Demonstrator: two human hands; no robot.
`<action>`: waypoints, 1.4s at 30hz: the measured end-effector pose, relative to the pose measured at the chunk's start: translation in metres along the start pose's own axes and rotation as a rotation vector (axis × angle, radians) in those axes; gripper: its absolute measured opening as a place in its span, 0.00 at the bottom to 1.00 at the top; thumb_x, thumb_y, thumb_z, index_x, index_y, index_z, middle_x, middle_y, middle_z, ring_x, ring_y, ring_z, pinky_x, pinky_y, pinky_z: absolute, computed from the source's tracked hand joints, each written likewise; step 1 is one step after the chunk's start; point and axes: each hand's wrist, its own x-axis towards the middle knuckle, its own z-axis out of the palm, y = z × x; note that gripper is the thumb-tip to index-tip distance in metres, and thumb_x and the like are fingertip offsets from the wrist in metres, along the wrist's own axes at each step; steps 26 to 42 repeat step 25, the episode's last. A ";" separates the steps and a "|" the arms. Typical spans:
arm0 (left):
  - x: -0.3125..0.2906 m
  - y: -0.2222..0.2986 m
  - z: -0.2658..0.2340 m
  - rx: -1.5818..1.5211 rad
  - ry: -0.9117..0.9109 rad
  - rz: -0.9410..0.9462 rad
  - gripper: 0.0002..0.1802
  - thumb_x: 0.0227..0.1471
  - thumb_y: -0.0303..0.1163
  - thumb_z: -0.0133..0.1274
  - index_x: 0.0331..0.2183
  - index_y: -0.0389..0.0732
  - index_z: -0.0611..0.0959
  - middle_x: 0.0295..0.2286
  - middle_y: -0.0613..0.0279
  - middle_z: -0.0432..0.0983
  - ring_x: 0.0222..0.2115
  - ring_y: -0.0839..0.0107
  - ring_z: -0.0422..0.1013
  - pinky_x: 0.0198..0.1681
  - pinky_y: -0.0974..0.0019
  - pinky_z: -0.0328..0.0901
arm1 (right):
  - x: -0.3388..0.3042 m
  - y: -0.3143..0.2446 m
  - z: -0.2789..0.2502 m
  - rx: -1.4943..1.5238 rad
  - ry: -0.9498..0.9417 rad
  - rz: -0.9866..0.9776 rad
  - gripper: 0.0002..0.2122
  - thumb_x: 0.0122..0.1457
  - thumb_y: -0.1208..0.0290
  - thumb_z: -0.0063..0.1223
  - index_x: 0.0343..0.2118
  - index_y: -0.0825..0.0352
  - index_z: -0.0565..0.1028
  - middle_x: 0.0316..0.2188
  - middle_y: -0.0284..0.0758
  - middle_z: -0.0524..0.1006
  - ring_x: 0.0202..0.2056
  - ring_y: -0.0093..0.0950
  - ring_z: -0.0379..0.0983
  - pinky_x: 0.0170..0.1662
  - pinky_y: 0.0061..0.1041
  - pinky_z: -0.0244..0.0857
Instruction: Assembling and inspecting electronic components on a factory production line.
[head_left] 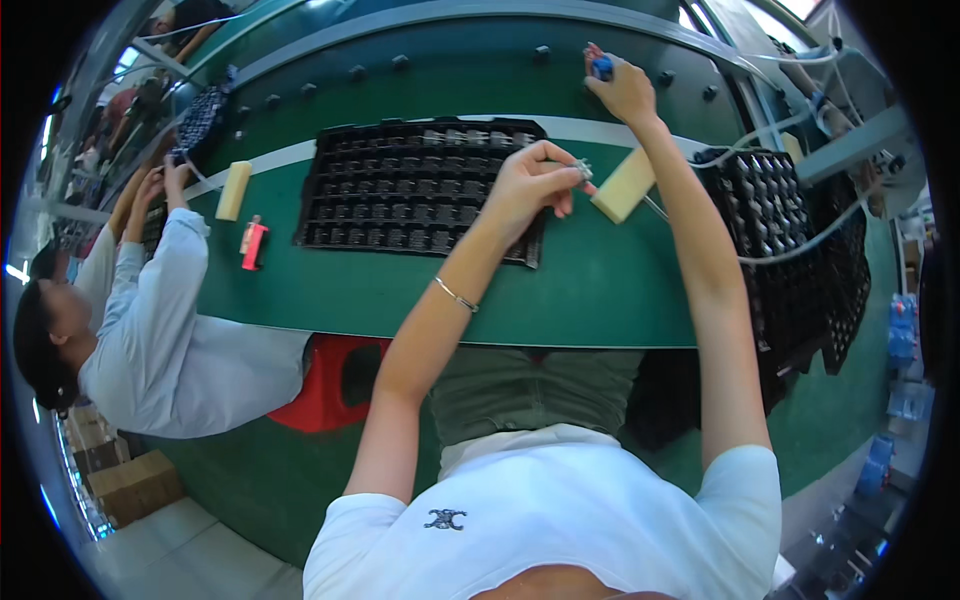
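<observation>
My left hand (530,188) is closed in a pinch on a small silvery metal part (584,170), held over the right end of a black compartment tray (310,215). My right arm reaches far forward over the green bench. At its far side, my right hand (630,92) has its fingers closed around a small blue object (602,67), whose kind I cannot make out. Below that hand, a pale yellow block (618,192) lies on the bench beside my right forearm. Small metal parts sit in the tray's far row; the other rows look dark.
At right stands a second black tray (770,205) of rounded silvery parts, with hoses (815,243) crossing it. Left on the bench lie another yellow block (234,190) and a red tool (253,245). A co-worker (165,330) sits at left beside a red stool (315,395).
</observation>
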 end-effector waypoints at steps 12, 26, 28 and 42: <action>-0.011 -0.012 0.031 0.411 0.227 0.286 0.13 0.42 0.23 0.62 0.28 0.31 0.73 0.17 0.59 0.76 0.15 0.79 0.72 0.18 0.76 0.64 | -0.135 -0.058 -0.087 1.184 -0.172 0.395 0.18 0.63 0.58 0.51 0.47 0.69 0.72 0.29 0.30 0.75 0.31 0.16 0.73 0.33 0.14 0.65; -0.031 -0.003 0.030 0.490 0.218 0.278 0.13 0.43 0.25 0.63 0.29 0.33 0.74 0.17 0.58 0.77 0.16 0.79 0.73 0.21 0.77 0.66 | -0.157 -0.069 -0.085 1.202 -0.268 0.338 0.20 0.61 0.53 0.51 0.46 0.67 0.73 0.28 0.31 0.76 0.27 0.14 0.74 0.24 0.09 0.59; -0.031 -0.003 0.030 0.490 0.218 0.278 0.13 0.43 0.25 0.63 0.29 0.33 0.74 0.17 0.58 0.77 0.16 0.79 0.73 0.21 0.77 0.66 | -0.157 -0.069 -0.085 1.202 -0.268 0.338 0.20 0.61 0.53 0.51 0.46 0.67 0.73 0.28 0.31 0.76 0.27 0.14 0.74 0.24 0.09 0.59; -0.031 -0.003 0.030 0.490 0.218 0.278 0.13 0.43 0.25 0.63 0.29 0.33 0.74 0.17 0.58 0.77 0.16 0.79 0.73 0.21 0.77 0.66 | -0.157 -0.069 -0.085 1.202 -0.268 0.338 0.20 0.61 0.53 0.51 0.46 0.67 0.73 0.28 0.31 0.76 0.27 0.14 0.74 0.24 0.09 0.59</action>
